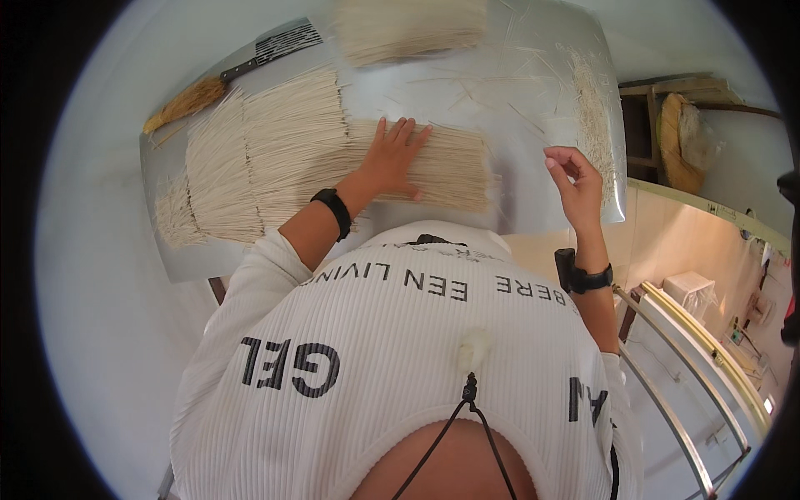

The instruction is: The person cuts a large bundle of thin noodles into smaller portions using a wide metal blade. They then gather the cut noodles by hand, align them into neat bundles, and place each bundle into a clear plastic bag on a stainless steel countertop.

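Observation:
My left hand (397,159) lies flat with its fingers spread on a bundle of thin dry noodle-like strands (459,165). To its left, more such strands (294,119) form overlapping rows with cut ends lined up. My right hand (576,178) is raised over the right part of the metal tabletop (525,206), apart from the bundle. Its fingers are curled, with thumb tip and forefinger tip close together. I see nothing between them, but a fine strand there could be lost to view. Short broken bits (590,112) lie in a strip beyond that hand.
A cleaver (287,42) and a straw brush (187,103) lie along the far left edge. Another strand bundle (409,31) sits at the far side, with loose strands (465,90) scattered nearby. Right of the table are wooden shelving (639,125) and metal rails (672,400).

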Demonstrator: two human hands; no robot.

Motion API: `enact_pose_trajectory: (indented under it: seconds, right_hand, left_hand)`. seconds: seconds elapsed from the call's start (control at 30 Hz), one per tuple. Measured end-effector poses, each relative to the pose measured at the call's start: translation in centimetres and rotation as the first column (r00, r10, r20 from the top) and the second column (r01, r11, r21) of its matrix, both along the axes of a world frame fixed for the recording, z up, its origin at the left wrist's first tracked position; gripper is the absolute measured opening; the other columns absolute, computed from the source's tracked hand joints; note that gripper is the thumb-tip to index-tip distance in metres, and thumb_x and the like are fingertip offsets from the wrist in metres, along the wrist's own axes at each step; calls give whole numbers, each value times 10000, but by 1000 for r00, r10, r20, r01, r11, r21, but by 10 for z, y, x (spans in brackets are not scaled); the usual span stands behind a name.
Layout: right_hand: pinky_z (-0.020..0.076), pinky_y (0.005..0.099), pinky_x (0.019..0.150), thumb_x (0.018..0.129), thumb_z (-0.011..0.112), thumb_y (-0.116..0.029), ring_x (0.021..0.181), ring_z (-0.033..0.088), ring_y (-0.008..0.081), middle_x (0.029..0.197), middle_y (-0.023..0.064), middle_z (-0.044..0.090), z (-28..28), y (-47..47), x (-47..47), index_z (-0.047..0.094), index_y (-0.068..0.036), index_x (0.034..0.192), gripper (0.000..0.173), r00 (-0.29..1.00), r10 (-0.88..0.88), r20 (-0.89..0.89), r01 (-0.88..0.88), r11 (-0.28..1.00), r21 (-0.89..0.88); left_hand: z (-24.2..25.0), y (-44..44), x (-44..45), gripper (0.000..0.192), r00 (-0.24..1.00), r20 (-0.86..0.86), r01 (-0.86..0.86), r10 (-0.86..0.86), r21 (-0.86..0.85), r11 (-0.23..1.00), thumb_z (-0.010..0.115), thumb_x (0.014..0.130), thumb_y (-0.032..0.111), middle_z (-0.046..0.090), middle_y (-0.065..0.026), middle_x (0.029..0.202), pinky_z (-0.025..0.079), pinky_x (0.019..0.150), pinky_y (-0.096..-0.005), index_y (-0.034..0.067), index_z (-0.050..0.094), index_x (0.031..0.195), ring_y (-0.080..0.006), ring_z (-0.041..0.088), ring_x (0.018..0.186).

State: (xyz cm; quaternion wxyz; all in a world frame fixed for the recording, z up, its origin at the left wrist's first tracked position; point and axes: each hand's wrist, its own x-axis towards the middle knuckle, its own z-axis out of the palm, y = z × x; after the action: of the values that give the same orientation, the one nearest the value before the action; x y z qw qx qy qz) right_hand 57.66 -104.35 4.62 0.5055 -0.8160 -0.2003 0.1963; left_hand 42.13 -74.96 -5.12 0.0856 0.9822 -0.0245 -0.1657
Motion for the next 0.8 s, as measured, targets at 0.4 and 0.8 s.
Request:
enact_pose_trajectory:
  seconds: [0.4,0.8]
  right_hand:
    - [507,251,809,896,643,-54,851,635,95,920,39,696,-32,-24,-26,678,-32,1014,126,990,-121,-70,123,992,30]
    - [492,227,776,905,648,-57,829,616,79,913,19,685,-45,-36,-12,676,-32,1013,115,976,-194,-104,202,977,73]
  left_hand:
    - [-7,-20,8,839,994,-105,-34,34,5,999,882,548,364,567,-105,1153,361,1053,-471,86,490,1236,-285,537,1126]
    - [-17,-1,27,446,969,-242,-115,56,-237,965,726,606,115,693,-132,986,530,799,-429,109,670,1048,-327,654,930]
